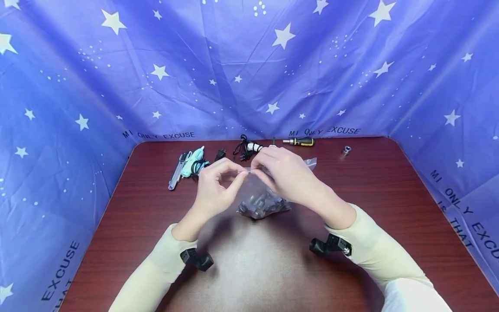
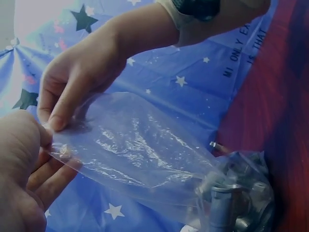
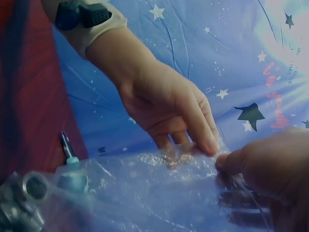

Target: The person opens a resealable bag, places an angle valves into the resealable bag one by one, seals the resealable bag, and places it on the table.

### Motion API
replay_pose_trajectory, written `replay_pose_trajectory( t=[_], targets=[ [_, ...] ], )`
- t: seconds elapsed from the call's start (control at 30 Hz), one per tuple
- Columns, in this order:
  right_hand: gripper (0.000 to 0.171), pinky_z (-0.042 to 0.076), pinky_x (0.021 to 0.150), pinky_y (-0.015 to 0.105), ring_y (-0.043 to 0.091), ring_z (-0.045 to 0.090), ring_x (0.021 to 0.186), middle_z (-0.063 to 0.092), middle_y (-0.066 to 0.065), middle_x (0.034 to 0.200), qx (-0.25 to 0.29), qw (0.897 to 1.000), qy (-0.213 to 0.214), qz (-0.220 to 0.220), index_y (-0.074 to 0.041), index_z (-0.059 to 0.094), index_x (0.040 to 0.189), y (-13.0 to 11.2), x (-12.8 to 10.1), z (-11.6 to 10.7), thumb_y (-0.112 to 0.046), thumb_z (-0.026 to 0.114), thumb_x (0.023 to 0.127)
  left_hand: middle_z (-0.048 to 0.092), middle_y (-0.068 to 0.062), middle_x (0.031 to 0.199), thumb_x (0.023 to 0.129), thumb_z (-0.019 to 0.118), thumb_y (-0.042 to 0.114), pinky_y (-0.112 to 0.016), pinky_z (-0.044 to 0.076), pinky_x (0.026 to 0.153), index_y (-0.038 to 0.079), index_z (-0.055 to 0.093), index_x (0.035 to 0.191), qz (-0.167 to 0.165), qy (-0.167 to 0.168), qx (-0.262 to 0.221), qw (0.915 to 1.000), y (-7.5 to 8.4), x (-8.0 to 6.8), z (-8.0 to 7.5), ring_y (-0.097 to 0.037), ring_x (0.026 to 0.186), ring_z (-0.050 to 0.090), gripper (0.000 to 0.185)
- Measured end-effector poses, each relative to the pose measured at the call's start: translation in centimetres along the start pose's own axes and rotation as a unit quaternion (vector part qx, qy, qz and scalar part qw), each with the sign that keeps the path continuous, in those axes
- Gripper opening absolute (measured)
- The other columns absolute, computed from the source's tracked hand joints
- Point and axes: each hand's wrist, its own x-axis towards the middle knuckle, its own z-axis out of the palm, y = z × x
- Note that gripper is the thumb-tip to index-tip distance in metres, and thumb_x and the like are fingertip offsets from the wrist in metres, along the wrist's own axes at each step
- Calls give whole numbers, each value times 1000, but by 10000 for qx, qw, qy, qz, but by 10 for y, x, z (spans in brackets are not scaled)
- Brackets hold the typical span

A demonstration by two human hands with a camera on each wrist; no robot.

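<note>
Progress: the plastic bag [image 1: 262, 197] looks not yet opened, its mouth still being worked; metal parts remain inside.
Left hand [image 1: 213, 186]: pinches the bag's top edge.
Right hand [image 1: 283, 172]: pinches the same edge.
Bag: one, mid-tabletop, nearer the far edge.
Far edge: one knife [image 1: 176, 172], one glue gun [image 1: 192, 162], one screwdriver [image 1: 299, 141], one socket [image 1: 345, 150].

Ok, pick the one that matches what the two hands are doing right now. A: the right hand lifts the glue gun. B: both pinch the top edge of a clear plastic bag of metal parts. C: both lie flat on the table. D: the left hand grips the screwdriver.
B: the left hand and right hand pinch the top edge of the clear plastic bag, its metal parts bunched at the bottom.
</note>
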Motion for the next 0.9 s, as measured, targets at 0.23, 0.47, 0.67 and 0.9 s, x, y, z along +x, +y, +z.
replay_pose_trajectory(
  t=[0.23,0.47,0.67,0.9],
  targets=[
    [9,59,78,37,17,60,82,65,2,92,-133,9996,-238,14,-12,66,96,6,-4,-2,-18,70,102,77,-6,83,91,80,2,-21,62,68,6,81,88,-145,-149,161,9997,1,3,-6,-5,75,69,5],
    [10,52,66,35,15,58,80,64,-1,90,-181,9993,-291,124,-15,65,96,12,-9,-8,-20,68,104,77,-8,82,91,80,0,-20,62,67,6,82,89,-301,-157,-13,9994,2,2,-9,-3,75,68,7],
    [9,55,71,38,16,61,82,67,0,93,-134,9994,-301,128,-15,66,97,17,-11,-11,-21,69,104,77,-7,81,89,81,-2,-18,61,67,8,82,89,-308,-174,-18,9994,3,2,-10,-2,75,67,10],
    [8,54,73,40,16,61,83,66,1,93,-191,9987,-404,250,-15,66,98,21,-15,-13,-20,69,104,76,-8,81,89,81,-3,-20,62,69,6,82,89,-367,-197,-159,9990,2,2,-9,-2,76,69,10]
  ],
)
